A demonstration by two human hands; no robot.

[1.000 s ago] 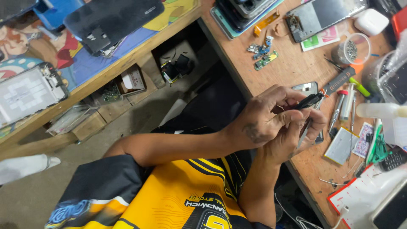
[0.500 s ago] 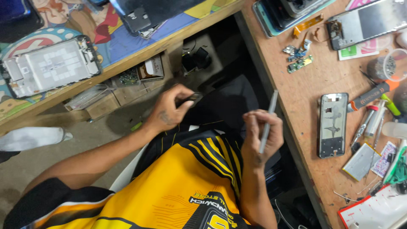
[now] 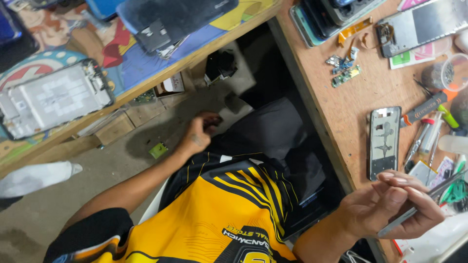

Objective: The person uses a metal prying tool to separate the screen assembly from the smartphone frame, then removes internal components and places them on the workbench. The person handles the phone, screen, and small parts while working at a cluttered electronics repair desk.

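While the left hand [image 3: 197, 139] dropped floorward, grip curled, contents unclear | right hand [image 3: 392, 207] stayed clamped on tweezers [image 3: 419, 202] | phone frame [image 3: 383, 141] lay untouched near tabletop [image 3: 336, 107] edge.

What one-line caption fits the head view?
Right hand grips slim metal tool beside phone frame; left hand reaches below workbench.
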